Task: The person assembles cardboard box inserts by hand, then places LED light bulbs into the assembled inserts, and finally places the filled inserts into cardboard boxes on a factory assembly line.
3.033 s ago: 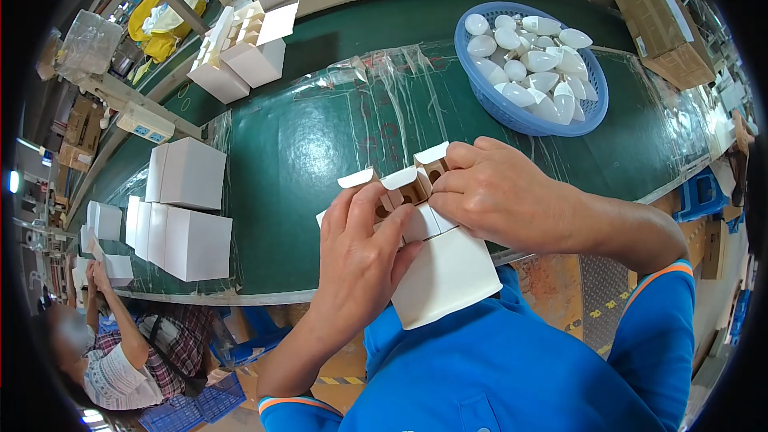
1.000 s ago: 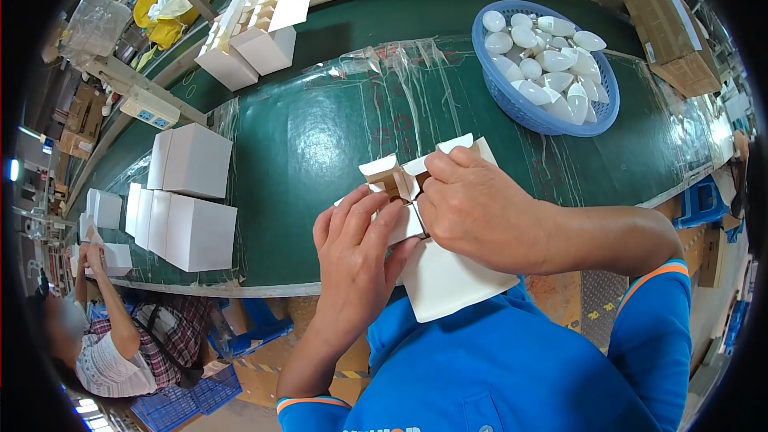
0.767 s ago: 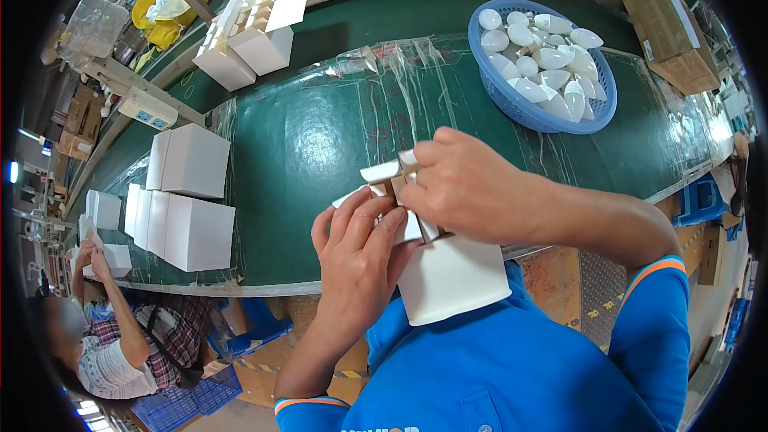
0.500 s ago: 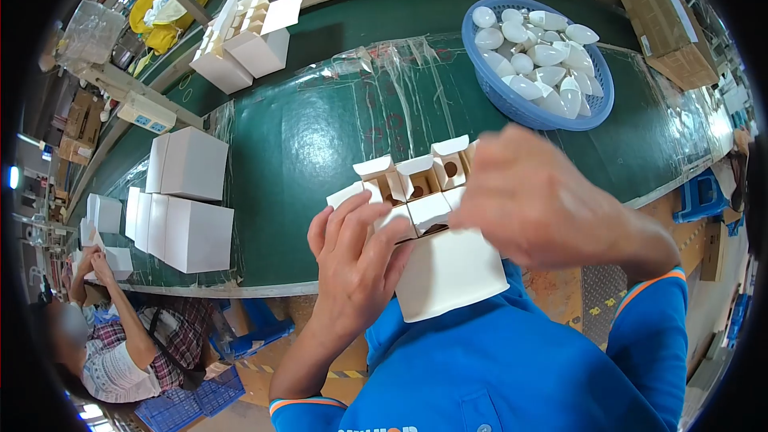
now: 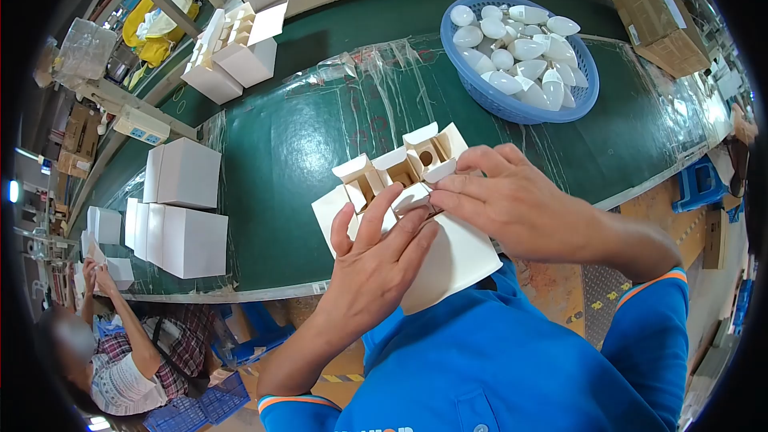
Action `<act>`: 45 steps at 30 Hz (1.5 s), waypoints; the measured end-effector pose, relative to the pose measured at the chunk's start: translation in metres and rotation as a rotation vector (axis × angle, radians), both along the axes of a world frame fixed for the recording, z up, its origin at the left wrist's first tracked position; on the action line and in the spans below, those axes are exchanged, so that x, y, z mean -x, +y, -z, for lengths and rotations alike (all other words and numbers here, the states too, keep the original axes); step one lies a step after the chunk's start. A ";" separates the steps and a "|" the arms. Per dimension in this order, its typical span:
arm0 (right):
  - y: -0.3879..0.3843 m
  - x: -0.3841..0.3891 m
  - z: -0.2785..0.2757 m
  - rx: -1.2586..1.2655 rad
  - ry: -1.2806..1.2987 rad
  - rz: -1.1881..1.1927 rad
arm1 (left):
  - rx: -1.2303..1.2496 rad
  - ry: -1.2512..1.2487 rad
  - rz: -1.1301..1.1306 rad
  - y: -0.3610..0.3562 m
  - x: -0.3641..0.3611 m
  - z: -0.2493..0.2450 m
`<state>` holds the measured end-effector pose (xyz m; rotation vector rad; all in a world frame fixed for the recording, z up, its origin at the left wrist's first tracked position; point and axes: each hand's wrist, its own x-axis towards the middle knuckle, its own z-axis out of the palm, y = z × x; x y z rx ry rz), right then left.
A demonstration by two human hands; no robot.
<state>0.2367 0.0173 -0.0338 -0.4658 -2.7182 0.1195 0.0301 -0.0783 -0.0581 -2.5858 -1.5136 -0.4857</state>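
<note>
Close to my body stands a white carton (image 5: 450,260) with its wide flap folded toward me. Small white boxes (image 5: 394,166) stand inside in rows; those in the far row are open at the top, with brown cardboard showing inside. My left hand (image 5: 376,260) lies over the near left part, its fingers spread and touching the box tops. At the near right, my right hand (image 5: 512,204) has its fingertips together at a small box's white flap (image 5: 412,198). The right fingers partly hide what they press on.
A blue basket (image 5: 512,110) full of white bulbs (image 5: 528,50) stands behind at the right, near a brown carton (image 5: 656,16). White cartons (image 5: 188,240) stand at the left, with open ones (image 5: 244,64) farther back. A co-worker (image 5: 132,352) sits at the far left.
My right hand has come down from above the carton onto the small boxes' flaps. My left fingers have moved toward the middle of the boxes. The view has shifted slightly.
</note>
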 end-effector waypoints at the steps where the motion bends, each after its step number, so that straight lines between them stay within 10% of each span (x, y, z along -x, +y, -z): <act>1: 0.005 0.000 0.000 0.000 0.001 0.001 | 0.000 0.001 0.001 0.000 0.000 0.000; 31: 0.022 -0.006 -0.011 0.120 -0.117 -0.003 | 0.069 0.127 -0.032 0.026 -0.018 -0.007; 45: 0.004 0.025 -0.001 -0.250 -0.324 0.065 | -0.047 -0.043 -0.110 0.017 -0.006 0.010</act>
